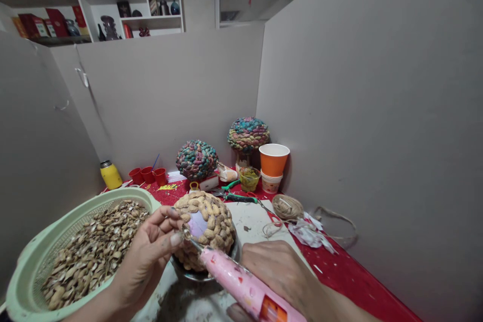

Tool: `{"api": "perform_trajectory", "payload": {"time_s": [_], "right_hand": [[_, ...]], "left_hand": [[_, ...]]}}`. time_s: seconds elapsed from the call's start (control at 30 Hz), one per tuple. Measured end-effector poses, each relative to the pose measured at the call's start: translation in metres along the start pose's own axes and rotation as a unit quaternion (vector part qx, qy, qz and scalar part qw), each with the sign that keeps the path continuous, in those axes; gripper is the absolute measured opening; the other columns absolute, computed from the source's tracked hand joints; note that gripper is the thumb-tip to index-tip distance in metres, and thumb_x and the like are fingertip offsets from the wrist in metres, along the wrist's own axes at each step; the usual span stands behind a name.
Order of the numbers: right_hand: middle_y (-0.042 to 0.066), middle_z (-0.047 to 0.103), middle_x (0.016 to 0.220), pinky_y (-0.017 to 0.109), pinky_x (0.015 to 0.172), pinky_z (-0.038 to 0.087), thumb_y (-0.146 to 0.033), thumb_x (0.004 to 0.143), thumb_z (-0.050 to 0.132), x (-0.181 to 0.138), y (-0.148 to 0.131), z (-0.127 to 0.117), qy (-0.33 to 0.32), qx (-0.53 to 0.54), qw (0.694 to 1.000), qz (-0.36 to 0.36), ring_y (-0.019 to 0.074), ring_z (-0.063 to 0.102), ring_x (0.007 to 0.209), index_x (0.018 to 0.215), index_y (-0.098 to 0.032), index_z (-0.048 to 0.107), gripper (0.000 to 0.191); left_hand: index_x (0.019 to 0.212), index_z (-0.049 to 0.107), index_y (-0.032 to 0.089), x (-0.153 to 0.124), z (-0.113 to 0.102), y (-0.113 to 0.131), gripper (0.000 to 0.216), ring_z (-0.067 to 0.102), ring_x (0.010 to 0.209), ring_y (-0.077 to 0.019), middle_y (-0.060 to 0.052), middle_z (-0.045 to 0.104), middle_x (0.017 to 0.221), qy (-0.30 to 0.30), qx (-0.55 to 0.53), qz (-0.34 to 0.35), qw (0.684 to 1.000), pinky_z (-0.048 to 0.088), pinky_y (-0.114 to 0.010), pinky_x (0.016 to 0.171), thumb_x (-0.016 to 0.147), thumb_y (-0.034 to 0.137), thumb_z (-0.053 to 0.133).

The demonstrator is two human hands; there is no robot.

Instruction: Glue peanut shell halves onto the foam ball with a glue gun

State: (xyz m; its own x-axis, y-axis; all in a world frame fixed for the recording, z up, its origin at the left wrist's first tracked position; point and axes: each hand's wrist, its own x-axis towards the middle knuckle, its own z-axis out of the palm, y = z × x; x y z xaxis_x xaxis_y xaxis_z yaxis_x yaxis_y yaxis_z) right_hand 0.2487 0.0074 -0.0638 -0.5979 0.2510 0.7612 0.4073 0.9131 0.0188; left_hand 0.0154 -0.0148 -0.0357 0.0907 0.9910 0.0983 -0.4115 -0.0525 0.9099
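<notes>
My left hand pinches a peanut shell between thumb and fingers. My right hand is closed around a pink hot glue gun, whose metal nozzle points at that shell. Just behind both is a ball covered in peanut shells, with a bare lilac patch facing me. It rests in a metal bowl. To the left, a pale green plastic basket holds many loose peanut shells.
Two colourful shell-covered balls stand at the back. Near them are red cups, a yellow bottle, an orange paper cup and green-handled pliers. A twine ball lies right. Grey partitions surround the table.
</notes>
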Motion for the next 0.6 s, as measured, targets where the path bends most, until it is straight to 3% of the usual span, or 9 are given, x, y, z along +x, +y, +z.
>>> {"api": "perform_trajectory", "payload": {"time_s": [0.13,0.4,0.6], "right_hand": [[-0.002,0.042,0.051,0.028,0.045,0.024,-0.050,0.107,0.020,0.0033,-0.0012,-0.0015,-0.007,0.004,1.000,0.008,0.0105,0.034,0.044,0.059,-0.018,0.045,0.063],[-0.002,0.042,0.052,0.031,0.046,0.019,-0.047,0.105,0.030,-0.0013,0.0011,0.0042,0.000,0.002,1.000,0.009,0.0110,0.034,0.046,0.058,-0.018,0.043,0.056],[-0.001,0.044,0.053,0.031,0.047,0.021,-0.054,0.102,0.034,-0.0041,0.0005,0.0052,-0.035,0.014,0.999,0.024,0.0124,0.037,0.047,0.061,-0.019,0.046,0.055]], "left_hand": [[0.097,0.062,0.021,-0.0002,-0.0009,-0.0015,0.028,0.059,0.077,-0.0133,-0.002,0.063,0.086,-0.008,0.005,-0.002,1.000,0.051,-0.023,0.072,0.074,0.018,0.079],[0.095,0.062,0.023,-0.0019,0.0031,-0.0044,0.031,0.060,0.078,-0.0135,0.001,0.064,0.084,-0.013,0.020,-0.013,1.000,0.050,-0.025,0.074,0.071,0.023,0.082],[0.094,0.062,0.023,-0.0009,0.0029,-0.0071,0.033,0.059,0.082,-0.0140,0.001,0.064,0.086,-0.006,0.041,-0.006,0.999,0.048,-0.025,0.077,0.070,0.026,0.084]]}}
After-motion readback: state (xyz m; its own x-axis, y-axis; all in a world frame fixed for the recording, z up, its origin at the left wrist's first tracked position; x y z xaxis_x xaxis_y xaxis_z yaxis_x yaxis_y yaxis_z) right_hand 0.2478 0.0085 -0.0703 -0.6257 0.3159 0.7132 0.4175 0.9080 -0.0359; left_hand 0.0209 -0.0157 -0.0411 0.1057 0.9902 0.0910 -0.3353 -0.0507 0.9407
